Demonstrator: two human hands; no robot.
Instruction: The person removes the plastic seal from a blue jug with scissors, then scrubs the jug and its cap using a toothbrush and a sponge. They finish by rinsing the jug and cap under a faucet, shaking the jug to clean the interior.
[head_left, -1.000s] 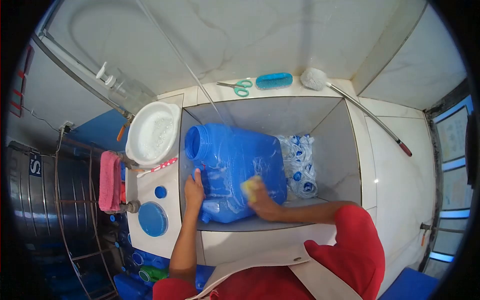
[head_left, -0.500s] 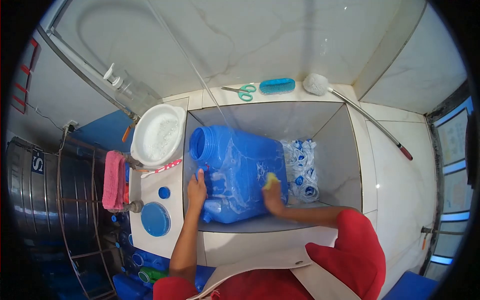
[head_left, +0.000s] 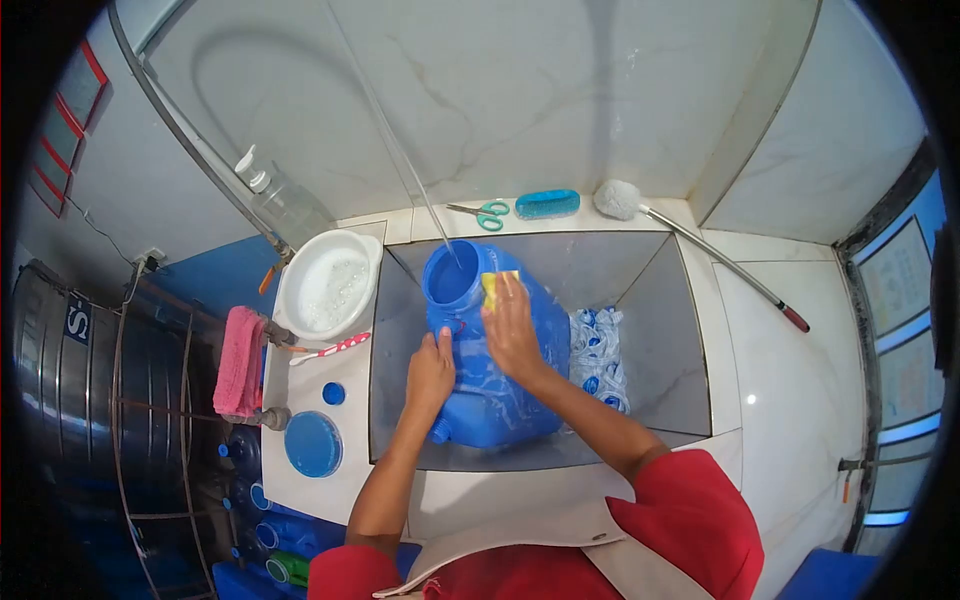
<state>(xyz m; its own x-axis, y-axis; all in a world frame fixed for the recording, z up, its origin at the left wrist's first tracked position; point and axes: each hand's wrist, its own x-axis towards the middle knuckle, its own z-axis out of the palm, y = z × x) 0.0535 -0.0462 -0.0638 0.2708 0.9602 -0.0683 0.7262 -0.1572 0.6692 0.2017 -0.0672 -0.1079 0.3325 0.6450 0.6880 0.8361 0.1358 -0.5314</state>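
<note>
A large blue plastic water jug (head_left: 505, 400) leans in the grey tiled sink, with its round open mouth facing up and towards the back left. Soapy streaks mark its side. My left hand (head_left: 431, 372) grips it just below the neck, fingers partly hidden against the plastic. In my right hand (head_left: 511, 335) a yellow sponge (head_left: 490, 290) is pressed to the jug's shoulder, right beside the neck. A thin pale line (head_left: 400, 155), either running water or a tube, slants down from above to the jug's mouth.
White cords with blue pieces (head_left: 597, 350) lie in the sink (head_left: 660, 350). Around it are a sudsy white basin (head_left: 330, 318), scissors (head_left: 490, 215), a blue brush (head_left: 547, 204), a long-handled white brush (head_left: 725, 255), a toothbrush (head_left: 331, 349) and blue lids (head_left: 313, 444).
My right hand has moved the sponge from the jug's far right side up to beside its neck. The jug has tipped more upright, and its mouth has shifted right.
</note>
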